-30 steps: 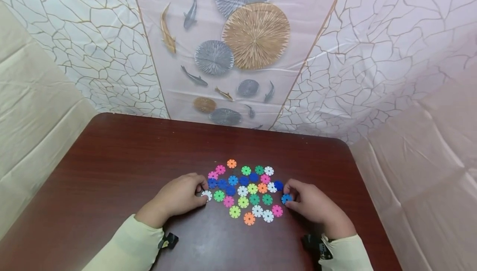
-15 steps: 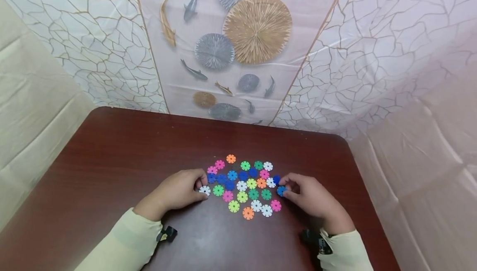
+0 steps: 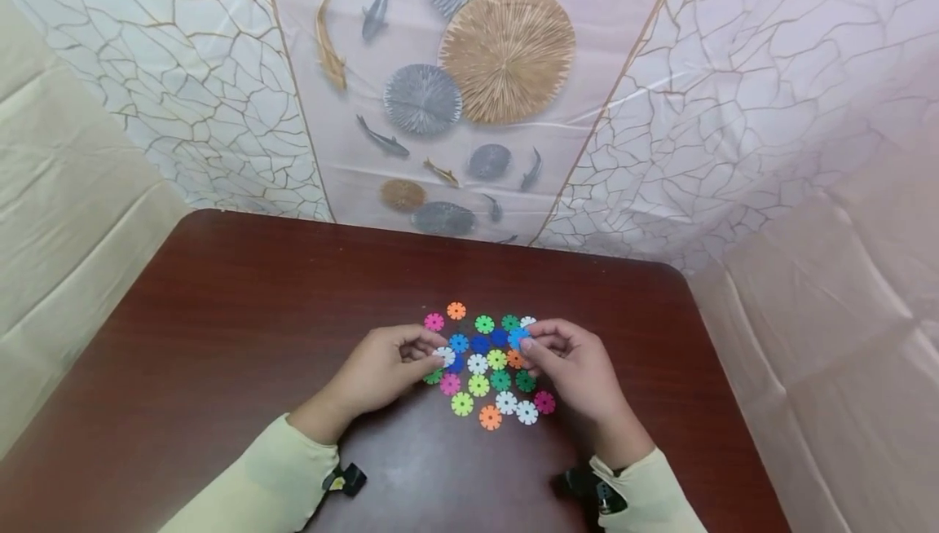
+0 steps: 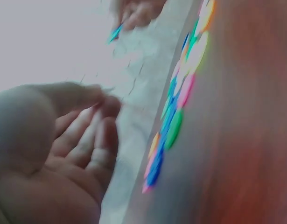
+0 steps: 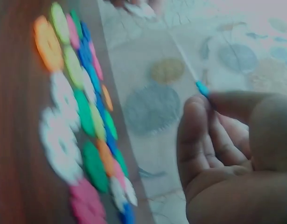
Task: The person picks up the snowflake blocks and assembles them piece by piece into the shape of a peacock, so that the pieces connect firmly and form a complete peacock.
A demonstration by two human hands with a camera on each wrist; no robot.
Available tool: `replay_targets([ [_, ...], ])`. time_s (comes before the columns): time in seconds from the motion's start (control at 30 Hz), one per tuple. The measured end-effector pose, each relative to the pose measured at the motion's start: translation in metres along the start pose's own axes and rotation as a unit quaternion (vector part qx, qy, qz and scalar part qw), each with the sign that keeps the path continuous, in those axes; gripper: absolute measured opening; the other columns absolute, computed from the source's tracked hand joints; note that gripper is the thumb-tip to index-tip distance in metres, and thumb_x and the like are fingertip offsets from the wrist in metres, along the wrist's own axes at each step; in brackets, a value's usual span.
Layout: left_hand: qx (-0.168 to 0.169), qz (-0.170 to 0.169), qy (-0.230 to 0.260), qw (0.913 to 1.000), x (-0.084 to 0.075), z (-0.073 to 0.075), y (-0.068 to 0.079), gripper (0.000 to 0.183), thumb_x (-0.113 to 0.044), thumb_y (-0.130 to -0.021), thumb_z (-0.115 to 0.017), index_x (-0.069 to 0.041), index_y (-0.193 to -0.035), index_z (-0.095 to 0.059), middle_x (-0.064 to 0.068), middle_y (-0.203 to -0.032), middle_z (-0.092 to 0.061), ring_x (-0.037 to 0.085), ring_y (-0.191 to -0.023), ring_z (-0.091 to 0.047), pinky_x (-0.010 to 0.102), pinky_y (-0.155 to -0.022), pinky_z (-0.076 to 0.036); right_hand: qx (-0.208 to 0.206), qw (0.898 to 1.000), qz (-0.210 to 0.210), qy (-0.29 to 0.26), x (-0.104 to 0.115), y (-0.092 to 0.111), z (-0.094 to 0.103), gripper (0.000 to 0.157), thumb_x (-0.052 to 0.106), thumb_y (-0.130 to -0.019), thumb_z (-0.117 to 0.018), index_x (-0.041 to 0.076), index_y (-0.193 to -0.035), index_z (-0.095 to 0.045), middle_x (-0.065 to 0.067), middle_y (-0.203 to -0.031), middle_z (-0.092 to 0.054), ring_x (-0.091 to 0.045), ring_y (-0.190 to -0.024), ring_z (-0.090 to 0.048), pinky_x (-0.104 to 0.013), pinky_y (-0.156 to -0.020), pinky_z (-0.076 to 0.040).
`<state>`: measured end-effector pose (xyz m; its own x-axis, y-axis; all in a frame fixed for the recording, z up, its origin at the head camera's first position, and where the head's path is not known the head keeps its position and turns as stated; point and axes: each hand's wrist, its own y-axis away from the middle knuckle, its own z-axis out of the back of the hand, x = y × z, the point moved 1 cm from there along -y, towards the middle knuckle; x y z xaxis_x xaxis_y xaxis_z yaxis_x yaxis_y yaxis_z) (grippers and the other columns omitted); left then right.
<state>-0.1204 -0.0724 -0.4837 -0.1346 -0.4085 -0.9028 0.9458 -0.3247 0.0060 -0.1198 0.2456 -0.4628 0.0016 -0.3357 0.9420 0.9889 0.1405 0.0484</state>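
Between thumb and fingers, my left hand pinches a white notched plastic disc, which overlaps the left side of a spread of coloured discs in the head view. My right hand pinches a light blue disc of the same flower-like kind over the spread's right side. Both held discs are raised off the table, as the right wrist view shows with the blue disc and the white disc. Below them lie loose discs, among them an orange disc and a pink disc. The hands hide some discs.
The discs lie flat on a dark red-brown table, mostly in a single layer. Behind it hangs a patterned cloth with fish and round leaf shapes. Plain beige cloth stands along the right side. Each wrist wears a small black camera.
Both hands have lifted their discs from the table at the spread's edges. The left hand moved right with the white disc, the right hand left and up with the light blue one.
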Motion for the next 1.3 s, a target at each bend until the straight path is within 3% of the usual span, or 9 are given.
replay_targets([
  [0.1, -0.02, 0.016, 0.034, 0.9991, -0.003, -0.012, -0.003, 0.022, -0.03, -0.1, -0.089, -0.027, -0.121, -0.085, -0.008, -0.106, -0.082, 0.01, -0.098, -0.077, 0.028, -0.082, -0.065, -0.003, 0.998, -0.011, -0.057, -0.003, -0.001, -0.009, 0.031, 0.019, -0.105, -0.082, 0.001, -0.128, -0.074, -0.033, -0.108, -0.079, -0.041, -0.089, -0.082, -0.037, -0.079, -0.071],
  [0.23, -0.037, 0.025, 0.052, 0.9977, -0.005, -0.026, -0.012, 0.019, -0.032, -0.1, -0.089, -0.029, -0.119, -0.086, -0.009, -0.106, -0.084, 0.009, -0.095, -0.079, 0.028, -0.085, -0.065, -0.005, 0.995, -0.027, -0.095, -0.007, -0.003, -0.02, 0.032, 0.019, -0.106, -0.081, -0.001, -0.129, -0.072, -0.036, -0.107, -0.078, -0.029, -0.083, -0.081, -0.036, -0.078, -0.071],
  [0.33, -0.046, 0.015, 0.055, 0.9973, -0.008, -0.034, -0.018, 0.017, -0.033, -0.102, -0.087, -0.029, -0.118, -0.086, -0.01, -0.105, -0.084, 0.008, -0.092, -0.079, 0.029, -0.085, -0.065, -0.004, 0.992, -0.031, -0.12, -0.009, -0.004, -0.027, 0.034, 0.017, -0.106, -0.081, -0.004, -0.131, -0.07, -0.036, -0.106, -0.078, -0.022, -0.081, -0.08, -0.036, -0.077, -0.071],
  [0.5, -0.067, -0.005, 0.045, 0.9967, -0.01, -0.042, -0.021, 0.015, -0.03, -0.102, -0.086, -0.03, -0.117, -0.087, -0.014, -0.102, -0.083, 0.009, -0.087, -0.074, 0.029, -0.077, -0.062, -0.003, 0.986, -0.034, -0.164, -0.012, -0.004, -0.036, 0.035, 0.015, -0.107, -0.079, -0.007, -0.132, -0.066, -0.034, -0.104, -0.079, -0.02, -0.08, -0.08, -0.036, -0.075, -0.071],
  [0.7, -0.085, -0.03, 0.033, 0.9953, -0.012, -0.045, -0.017, 0.015, -0.028, -0.102, -0.087, -0.029, -0.117, -0.088, -0.013, -0.098, -0.084, 0.006, -0.083, -0.074, 0.026, -0.074, -0.062, -0.004, 0.988, -0.032, -0.15, -0.014, -0.003, -0.04, 0.033, 0.018, -0.106, -0.082, -0.003, -0.126, -0.066, -0.026, -0.1, -0.082, -0.026, -0.077, -0.082, -0.035, -0.072, -0.071],
  [0.97, -0.09, -0.059, 0.025, 0.9939, -0.01, -0.048, -0.013, 0.013, -0.03, -0.104, -0.085, -0.027, -0.117, -0.087, -0.015, -0.101, -0.085, 0.002, -0.084, -0.075, 0.025, -0.076, -0.064, 0.004, 0.991, -0.032, -0.132, -0.015, -0.003, -0.042, 0.033, 0.018, -0.105, -0.083, -0.001, -0.127, -0.066, -0.021, -0.099, -0.084, -0.021, -0.077, -0.082, -0.033, -0.069, -0.069],
  [1.13, -0.101, -0.107, 0.004, 0.989, -0.007, -0.05, -0.012, 0.015, -0.026, -0.104, -0.085, -0.022, -0.118, -0.088, -0.011, -0.111, -0.087, 0.001, -0.096, -0.079, 0.028, -0.087, -0.067, 0.01, 0.992, -0.026, -0.121, -0.015, -0.002, -0.042, 0.031, 0.016, -0.105, -0.083, -0.002, -0.126, -0.068, -0.024, -0.1, -0.083, -0.02, -0.076, -0.082, -0.033, -0.069, -0.069],
  [1.3, -0.114, -0.155, -0.01, 0.9813, -0.006, -0.05, -0.012, 0.014, -0.021, -0.102, -0.087, -0.019, -0.115, -0.089, -0.005, -0.11, -0.087, 0.005, -0.099, -0.081, 0.031, -0.09, -0.068, 0.023, 0.991, -0.019, -0.127, -0.015, 0.0, -0.043, 0.027, 0.012, -0.105, -0.081, -0.005, -0.121, -0.067, -0.022, -0.097, -0.084, -0.017, -0.075, -0.081, -0.032, -0.069, -0.069],
])
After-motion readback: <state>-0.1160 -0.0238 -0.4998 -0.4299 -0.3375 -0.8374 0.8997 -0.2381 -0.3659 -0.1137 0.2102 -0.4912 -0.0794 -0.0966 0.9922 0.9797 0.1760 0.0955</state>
